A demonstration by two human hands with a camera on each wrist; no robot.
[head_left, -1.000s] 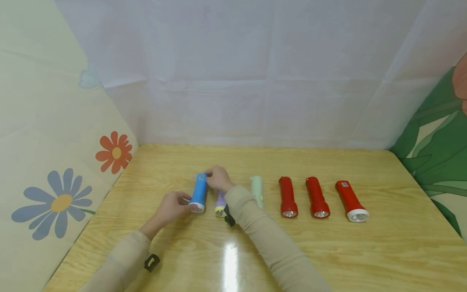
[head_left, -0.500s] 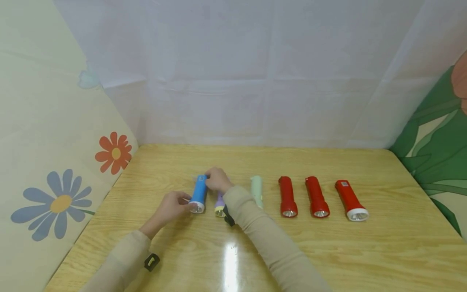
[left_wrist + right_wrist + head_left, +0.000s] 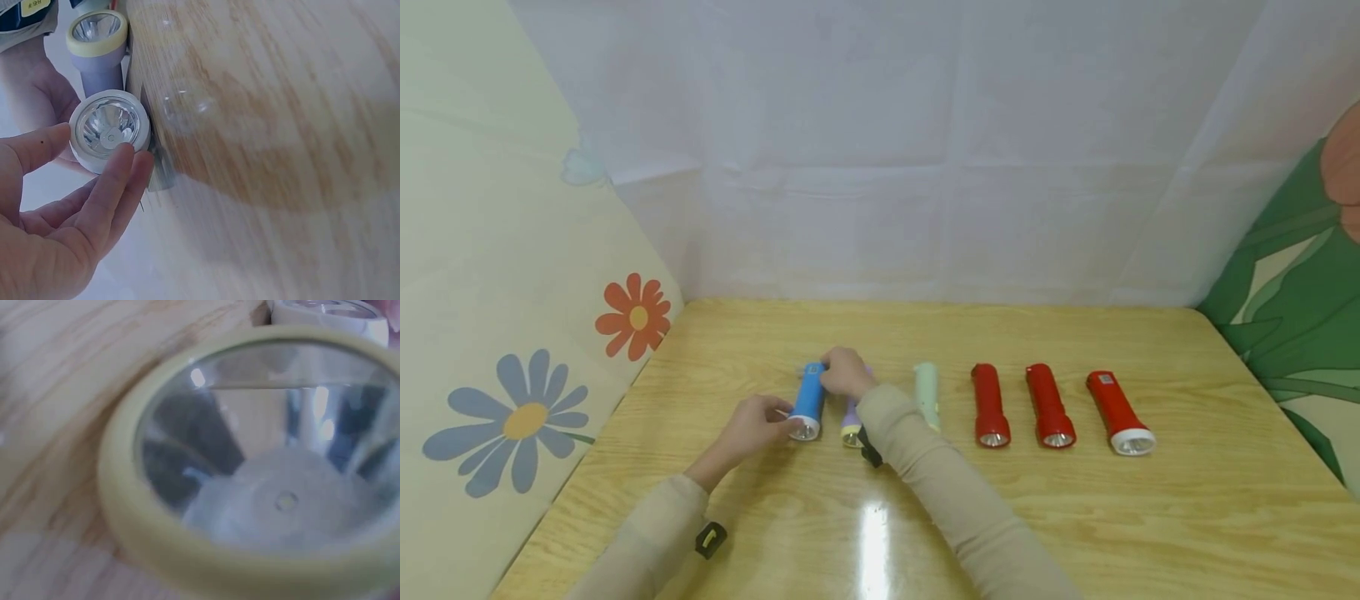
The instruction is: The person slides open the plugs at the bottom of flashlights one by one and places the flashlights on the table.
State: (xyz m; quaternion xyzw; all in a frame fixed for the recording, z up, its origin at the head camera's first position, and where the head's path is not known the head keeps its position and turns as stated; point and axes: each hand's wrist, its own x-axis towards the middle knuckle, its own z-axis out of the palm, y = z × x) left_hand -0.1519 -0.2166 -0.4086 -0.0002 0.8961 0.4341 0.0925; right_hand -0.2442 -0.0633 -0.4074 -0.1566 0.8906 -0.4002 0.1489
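Observation:
A blue flashlight with a white head lies on the wooden table, its lens facing the person. My left hand pinches that white head between thumb and fingers, some fingertips lying over the lens. At the tail end, my right hand holds the blue body from the right; most of its fingers are hidden. Beneath the right wrist lies a purple flashlight with a pale yellow rim, partly covered by the hand. Its lens fills most of the right wrist view.
To the right, a mint-green flashlight lies partly behind the right sleeve. Beyond it come two red flashlights and a red one with a white head. A white cloth hangs behind the table.
The blue flashlight's tail and my right hand have shifted very slightly toward the person. My left hand keeps its place on the white head; the other flashlights lie as before.

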